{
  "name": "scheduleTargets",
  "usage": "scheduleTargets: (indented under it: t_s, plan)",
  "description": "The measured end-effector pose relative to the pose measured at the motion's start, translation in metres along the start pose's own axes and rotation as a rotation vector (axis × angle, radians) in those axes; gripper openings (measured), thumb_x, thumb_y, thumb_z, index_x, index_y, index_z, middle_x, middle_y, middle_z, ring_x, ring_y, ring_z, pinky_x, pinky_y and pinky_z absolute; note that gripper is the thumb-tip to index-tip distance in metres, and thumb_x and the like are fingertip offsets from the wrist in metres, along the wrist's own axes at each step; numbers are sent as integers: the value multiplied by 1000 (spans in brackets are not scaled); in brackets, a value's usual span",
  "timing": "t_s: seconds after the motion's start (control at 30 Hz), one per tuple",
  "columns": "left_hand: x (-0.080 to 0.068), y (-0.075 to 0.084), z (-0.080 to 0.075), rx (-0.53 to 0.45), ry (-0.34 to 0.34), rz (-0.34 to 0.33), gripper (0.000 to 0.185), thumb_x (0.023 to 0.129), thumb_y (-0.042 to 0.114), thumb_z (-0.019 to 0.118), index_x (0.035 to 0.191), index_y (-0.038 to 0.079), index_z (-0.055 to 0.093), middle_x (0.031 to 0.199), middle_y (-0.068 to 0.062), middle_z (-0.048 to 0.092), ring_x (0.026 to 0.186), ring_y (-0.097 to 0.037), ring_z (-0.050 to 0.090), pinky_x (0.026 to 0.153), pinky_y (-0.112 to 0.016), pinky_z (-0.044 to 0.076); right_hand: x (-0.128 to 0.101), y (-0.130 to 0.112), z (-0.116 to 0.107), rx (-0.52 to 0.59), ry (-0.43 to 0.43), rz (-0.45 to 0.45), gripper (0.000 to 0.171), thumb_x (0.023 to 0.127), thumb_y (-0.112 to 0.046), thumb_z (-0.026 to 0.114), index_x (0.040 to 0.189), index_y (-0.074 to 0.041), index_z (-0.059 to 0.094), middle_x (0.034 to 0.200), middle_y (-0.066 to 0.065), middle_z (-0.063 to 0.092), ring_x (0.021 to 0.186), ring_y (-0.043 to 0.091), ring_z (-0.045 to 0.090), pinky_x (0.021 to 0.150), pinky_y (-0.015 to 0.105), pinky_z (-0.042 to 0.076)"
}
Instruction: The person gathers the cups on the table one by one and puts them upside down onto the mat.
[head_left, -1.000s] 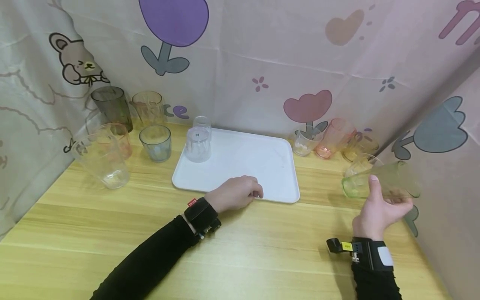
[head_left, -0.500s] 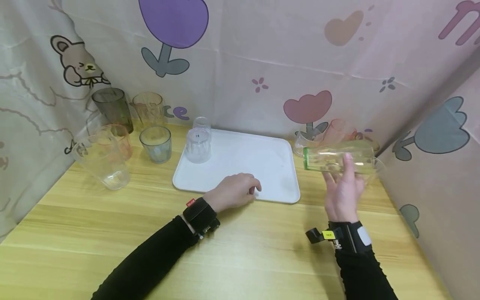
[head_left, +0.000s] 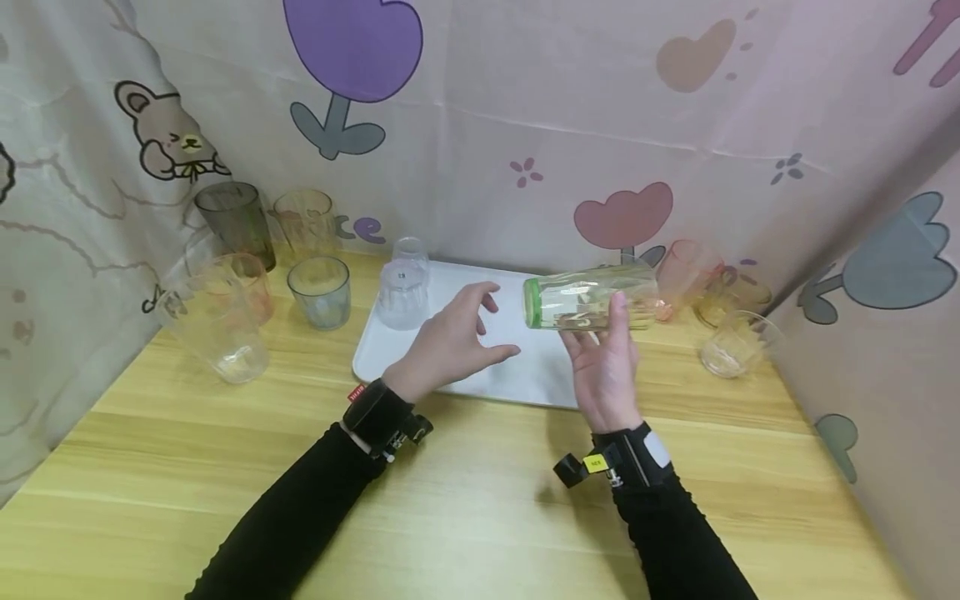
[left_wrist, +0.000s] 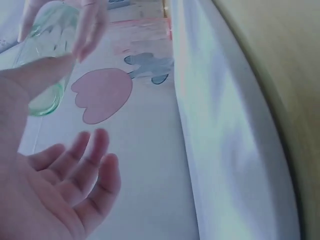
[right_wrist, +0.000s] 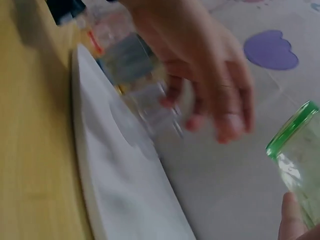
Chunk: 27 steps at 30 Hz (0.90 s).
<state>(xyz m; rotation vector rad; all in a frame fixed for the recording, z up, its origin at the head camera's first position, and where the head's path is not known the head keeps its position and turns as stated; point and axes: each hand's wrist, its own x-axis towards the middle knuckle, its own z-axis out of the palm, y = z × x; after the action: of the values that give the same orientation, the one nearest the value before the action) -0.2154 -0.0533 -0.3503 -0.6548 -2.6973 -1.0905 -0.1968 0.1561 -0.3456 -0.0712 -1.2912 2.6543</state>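
My right hand (head_left: 603, 367) holds the green-rimmed glass (head_left: 588, 298) on its side, just right of centre in the head view, over the right part of the white tray (head_left: 525, 371). Thumb and fingers curl round the glass near its middle; the base points toward the right of the frame, the open mouth toward the left. The glass is clear with a faint green tint, tall, slightly tapered, the rim a bright green band. In the right wrist view only that rim and a piece of the wall (right_wrist: 295, 160) show at the right edge, my thumb tip below it.

My left hand (head_left: 450, 342) hovers at frame centre, above the tray — fingers spread and nearly straight, holding nothing, palm turned toward the mouth of the glass. A small gap remains between the fingertips and the green rim. The left wrist view shows the open palm (left_wrist: 55, 195) at lower left, with the glass (left_wrist: 47, 65) at upper left, blurred.

On the tray's upper left corner stands an upturned clear tumbler (head_left: 402, 293). Left of the tray on the wooden table (head_left: 480, 500): a grey-blue glass (head_left: 320, 292), a large clear glass (head_left: 213, 329), a dark glass (head_left: 235, 221), an amber glass (head_left: 303, 223). At the right — a pink glass (head_left: 686, 271) and a low clear glass (head_left: 733, 346).
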Motion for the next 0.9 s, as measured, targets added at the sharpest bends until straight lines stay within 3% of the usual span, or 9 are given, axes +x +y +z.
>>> scheduleTargets:
  t_s: [0.17, 0.33, 0.57, 0.73, 0.83, 0.9]
  plan:
    - [2, 4, -1, -105, 60, 44, 98, 79, 43, 91, 155, 9, 37, 137, -2, 54, 108, -13, 60, 77, -33, 55, -6, 14, 5, -7, -74, 72, 68, 103, -57, 54, 155, -17, 36, 149, 14, 39, 128, 28, 54, 106, 30, 51]
    - [2, 6, -2, -137, 112, 149, 95, 77, 37, 94, 152, 9, 43, 133, -6, 56, 106, -17, 60, 83, -33, 55, -10, 25, 5, -1, -100, 150, 71, 104, -60, 48, 160, -21, 28, 150, 14, 39, 137, 29, 50, 104, 28, 52]
    - [1, 3, -6, -145, 145, 285, 79, 79, 28, 93, 143, 7, 53, 136, -11, 57, 120, -22, 56, 101, -35, 52, -7, 29, 3, -20, -143, 269, 72, 103, -63, 48, 155, -16, 33, 137, 12, 47, 111, 16, 63, 99, 24, 54]
    - [2, 0, -15, -157, 135, 300, 70, 80, 21, 91, 139, 6, 58, 138, -12, 56, 127, -24, 54, 106, -38, 50, -5, 27, 1, -34, -216, 353, 78, 103, -60, 51, 155, -7, 28, 142, 17, 45, 112, 21, 66, 107, 30, 50]
    - [3, -1, -23, -166, 137, 282, 69, 80, 21, 91, 140, 8, 58, 137, -10, 57, 128, -24, 54, 108, -41, 48, -4, 26, 0, -71, -263, 361, 77, 103, -59, 50, 155, -11, 19, 145, 22, 42, 112, 25, 66, 109, 35, 49]
    - [3, -2, -29, -166, 146, 271, 70, 79, 21, 91, 140, 9, 59, 137, -9, 58, 128, -24, 53, 108, -43, 47, -4, 24, -2, -118, -293, 354, 75, 104, -58, 49, 152, -8, 21, 145, 27, 43, 111, 26, 68, 109, 37, 50]
